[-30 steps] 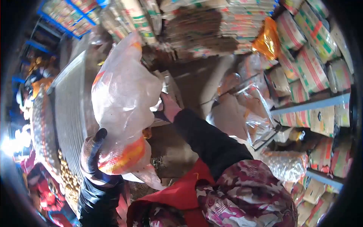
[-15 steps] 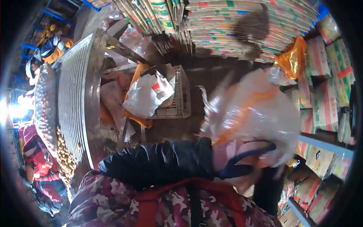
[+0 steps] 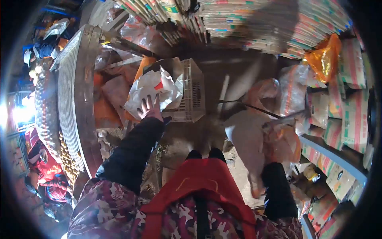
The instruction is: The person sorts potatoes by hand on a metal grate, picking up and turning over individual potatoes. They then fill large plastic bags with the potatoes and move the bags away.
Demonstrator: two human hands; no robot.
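My left hand (image 3: 151,108) is open, fingers spread, against crumpled white wrapping (image 3: 149,88) with a red patch. This wrapping lies over the side of a pale plastic crate (image 3: 193,89). On the right, my dark right sleeve (image 3: 280,191) reaches forward to a clear plastic bag (image 3: 283,139) with orange on it. The right hand's fingers are not distinct there. Beside the sleeve is a pale pinkish blurred shape (image 3: 244,135) whose kind I cannot make out. A red apron (image 3: 195,179) hangs in front of me.
At left stands a ridged metal surface (image 3: 68,103) with small brown items (image 3: 67,159) along its edge. Flattened cartons (image 3: 238,28) are stacked at the back. Printed packages (image 3: 354,115) line the right shelves, beside a shiny orange bag (image 3: 326,59). People in red clothing are far left.
My left arm has swung from across my front to the wrapping at the crate. The large clear bag is no longer spread before me; plastic now shows lower and farther right.
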